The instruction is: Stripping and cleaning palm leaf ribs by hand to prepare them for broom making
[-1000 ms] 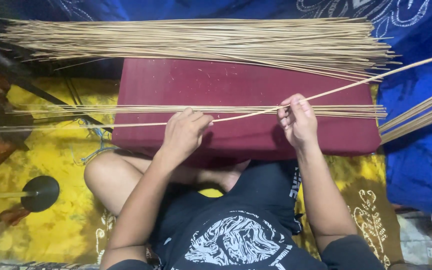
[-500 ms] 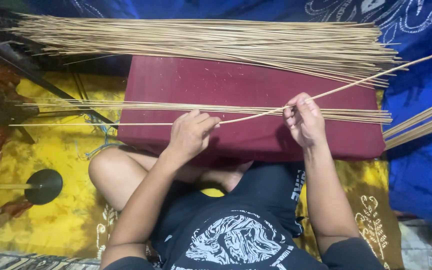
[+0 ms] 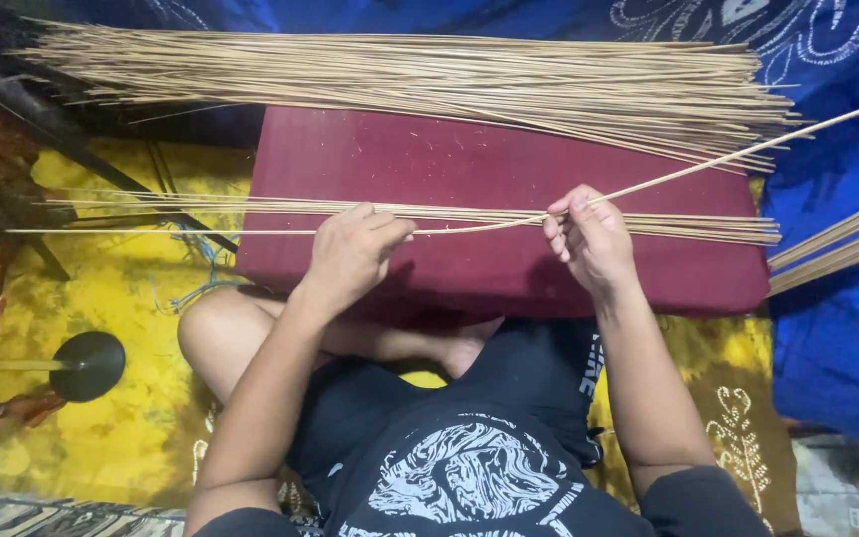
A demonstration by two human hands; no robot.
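- The left hand [image 3: 355, 254] rests on the dark red rectangular cushion [image 3: 469, 159], its grip closed around one long thin tan stick [image 3: 708, 164] near the middle of the stick's length.
- The right hand [image 3: 589, 239] has its grip pinched shut on the same stick further along; from there the stick rises at a slant toward the upper right, while its other end runs out level to the left, past the cushion's edge.
- A small flat row of thin tan sticks [image 3: 688, 227] lies across the cushion just behind the hands, seemingly the ones already set down.
- A far bigger heap of loose tan sticks [image 3: 429, 75] lies along the cushion's far edge, well apart from the row. Judged by the two lots, most of the work is left.
- More tan sticks [image 3: 847, 244] jut in at the right over the blue patterned cloth [image 3: 837, 328].
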